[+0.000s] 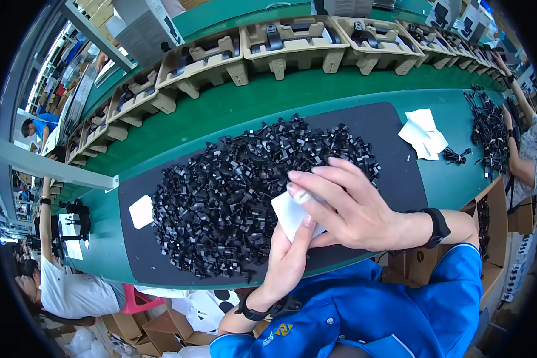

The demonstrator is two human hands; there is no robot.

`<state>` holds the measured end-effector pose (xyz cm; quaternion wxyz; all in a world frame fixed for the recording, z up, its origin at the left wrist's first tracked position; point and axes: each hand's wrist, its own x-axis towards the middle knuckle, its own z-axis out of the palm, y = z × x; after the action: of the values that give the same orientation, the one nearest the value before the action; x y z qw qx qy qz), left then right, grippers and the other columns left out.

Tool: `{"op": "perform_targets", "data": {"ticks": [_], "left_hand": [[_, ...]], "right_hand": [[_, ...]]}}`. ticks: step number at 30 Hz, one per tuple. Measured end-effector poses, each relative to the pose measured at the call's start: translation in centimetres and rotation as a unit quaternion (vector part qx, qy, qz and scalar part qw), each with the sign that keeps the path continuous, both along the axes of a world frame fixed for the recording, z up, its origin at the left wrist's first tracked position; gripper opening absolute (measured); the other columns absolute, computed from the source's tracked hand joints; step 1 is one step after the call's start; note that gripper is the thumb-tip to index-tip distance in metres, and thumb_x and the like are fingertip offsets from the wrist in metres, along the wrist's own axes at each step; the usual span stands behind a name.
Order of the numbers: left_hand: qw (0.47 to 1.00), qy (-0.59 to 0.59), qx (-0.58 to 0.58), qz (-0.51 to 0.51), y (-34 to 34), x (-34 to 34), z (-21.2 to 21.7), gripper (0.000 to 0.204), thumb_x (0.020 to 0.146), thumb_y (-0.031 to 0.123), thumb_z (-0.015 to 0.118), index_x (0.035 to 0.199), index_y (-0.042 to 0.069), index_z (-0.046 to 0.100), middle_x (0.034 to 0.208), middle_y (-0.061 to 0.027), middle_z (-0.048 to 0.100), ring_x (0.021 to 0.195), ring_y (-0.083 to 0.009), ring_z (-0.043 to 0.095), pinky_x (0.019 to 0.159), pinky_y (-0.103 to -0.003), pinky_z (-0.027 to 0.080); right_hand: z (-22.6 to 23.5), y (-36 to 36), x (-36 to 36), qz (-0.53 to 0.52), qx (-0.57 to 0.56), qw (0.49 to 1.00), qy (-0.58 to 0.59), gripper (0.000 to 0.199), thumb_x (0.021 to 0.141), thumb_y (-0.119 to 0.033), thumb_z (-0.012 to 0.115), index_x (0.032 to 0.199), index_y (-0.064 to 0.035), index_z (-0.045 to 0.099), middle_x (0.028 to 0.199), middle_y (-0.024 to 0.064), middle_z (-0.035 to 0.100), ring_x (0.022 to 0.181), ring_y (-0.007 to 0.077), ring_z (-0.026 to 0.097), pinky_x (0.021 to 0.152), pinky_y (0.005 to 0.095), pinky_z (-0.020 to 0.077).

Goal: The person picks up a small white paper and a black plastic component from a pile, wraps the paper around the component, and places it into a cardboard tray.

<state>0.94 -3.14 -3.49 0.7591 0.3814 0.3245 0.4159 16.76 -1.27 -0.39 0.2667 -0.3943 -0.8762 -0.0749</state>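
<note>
Green and long, the surface (232, 107) runs across the middle of the frame, with a black mat (400, 173) laid on it. On the mat sits a big pile of small black plastic clips (221, 191). Brown trays (292, 42) stand in a row along the top of the frame.

Both hands meet at the lower middle of the frame, right by the pile. The left hand (289, 259) holds a small white bag (289, 216) from below, its fingers pressed on the bag's bottom edge. The right hand (352, 206) lies over the bag, fingers spread and long, touching its top.

It looks like the bag is being opened or held ready. The next move would likely need a gentle pull to part its sides.

The bag is flat, thin and plain white. More white bags (423, 134) lie at the upper right, and one white piece (141, 211) lies left of the pile.
</note>
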Motion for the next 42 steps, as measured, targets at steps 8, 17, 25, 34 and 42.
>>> {"op": "perform_targets", "data": {"ticks": [8,17,25,34,42], "left_hand": [[0.992,0.081,0.071,-0.071,-1.2,-1.3,0.8,0.033,0.098,0.01,0.038,0.127,-0.006,0.042,0.116,-0.0121,0.055,0.103,-0.0178,0.058,0.088,-0.029,0.047],[0.946,0.173,0.219,-0.165,0.0,-5.8,-1.9,0.046,0.082,0.002,0.064,0.125,0.0,0.048,0.113,-0.0095,0.059,0.1,-0.0154,0.06,0.084,-0.028,0.05],[0.968,0.183,0.059,-0.16,0.1,-6.7,-0.2,0.057,0.07,0.003,0.077,0.122,0.002,0.054,0.104,-0.0082,0.064,0.091,-0.0126,0.061,0.081,-0.025,0.05],[0.963,0.248,0.069,0.074,0.4,-11.2,-0.6,0.056,0.063,-0.001,0.08,0.113,-0.007,0.056,0.086,-0.0091,0.067,0.084,-0.0115,0.062,0.08,-0.026,0.05],[0.953,0.255,0.149,0.067,0.3,-10.2,-1.1,0.049,0.064,-0.002,0.079,0.109,-0.005,0.06,0.088,-0.0088,0.068,0.085,-0.0119,0.063,0.08,-0.026,0.05]], "right_hand": [[2.8,-0.7,1.4,0.087,-0.058,0.992,0.076,0.034,0.075,-0.033,0.068,0.094,-0.0049,0.062,0.102,0.006,0.061,0.079,0.0173,0.057,0.078,0.0366,0.047],[3.6,-2.8,-1.0,0.125,-0.536,0.829,0.099,0.017,0.089,-0.016,0.056,0.098,-0.0028,0.052,0.068,0.012,0.058,0.043,0.0224,0.056,0.032,0.0315,0.0379],[2.6,1.1,-1.9,0.238,-0.494,0.824,0.146,0.02,0.087,-0.02,0.059,0.098,-0.0056,0.052,0.07,0.0105,0.058,0.048,0.0242,0.059,0.036,0.0352,0.0419],[-3.8,6.4,-2.0,0.053,-0.2,0.972,-0.112,0.017,0.08,-0.019,0.065,0.088,-0.0069,0.057,0.082,0.0084,0.053,0.062,0.0231,0.06,0.047,0.0346,0.0454],[-2.7,6.6,-5.8,-0.044,-0.231,0.941,-0.244,0.02,0.078,-0.016,0.065,0.079,0.0,0.053,0.08,0.0143,0.056,0.058,0.0263,0.06,0.05,0.0346,0.0473]]}}
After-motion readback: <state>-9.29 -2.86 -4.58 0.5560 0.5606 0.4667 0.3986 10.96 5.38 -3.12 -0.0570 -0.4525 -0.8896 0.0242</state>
